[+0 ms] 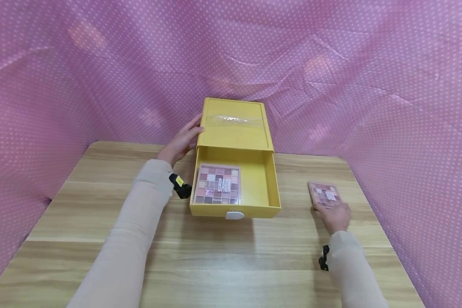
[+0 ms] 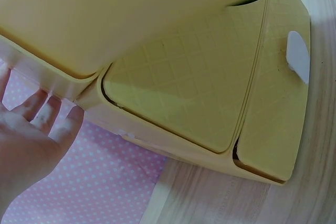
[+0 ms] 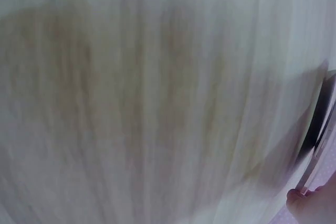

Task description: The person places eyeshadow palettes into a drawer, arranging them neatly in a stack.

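Observation:
A yellow drawer box (image 1: 235, 134) stands near the back of the table with its drawer (image 1: 259, 179) pulled out toward me. Inside the drawer, on its left, lies an eyeshadow palette (image 1: 218, 185) with a grid of pink and brown pans. My left hand (image 1: 182, 142) rests against the box's left side; in the left wrist view its extended fingertips (image 2: 76, 114) touch the yellow edge. Off to the right, my right hand (image 1: 336, 216) grips the near edge of a second eyeshadow palette (image 1: 325, 194). Only a sliver of that palette (image 3: 317, 163) shows in the right wrist view.
A white pull tab (image 1: 235, 215) sits on the drawer's front. Clear tape (image 1: 235, 120) crosses the box's top. Pink dotted cloth (image 1: 158, 64) hangs behind and beside the wood-grain table (image 1: 223, 265).

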